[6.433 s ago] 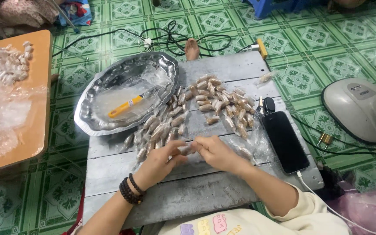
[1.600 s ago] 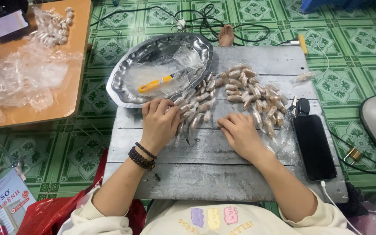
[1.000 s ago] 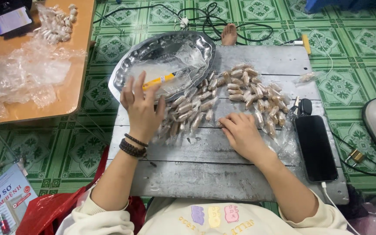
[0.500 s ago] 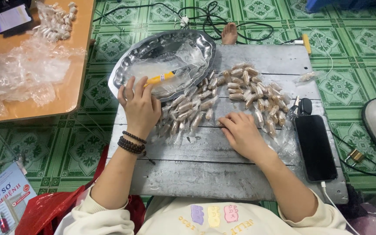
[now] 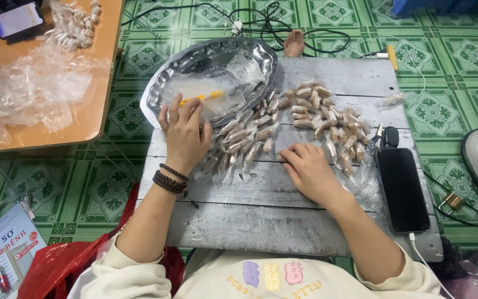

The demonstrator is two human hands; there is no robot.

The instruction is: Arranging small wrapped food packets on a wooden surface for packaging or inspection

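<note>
The person sits at a low grey wooden table (image 5: pixel 283 221) with a big shiny metal tray (image 5: pixel 164 91) at its far left corner, and seems to be picking little wrapped candies (image 5: pixel 305 119) out of the heap spread across the boards. The left hand (image 5: pixel 183 133) lies flat with fingers spread on the tray's near rim, holding nothing, its fingertips touching a crinkly clear bag (image 5: pixel 217 91) with a thin orange pen (image 5: pixel 201 98) in it. The right hand (image 5: pixel 308 169) rests loosely open by the near edge of the heap; whether its fingertips pinch a candy cannot be told.
</note>
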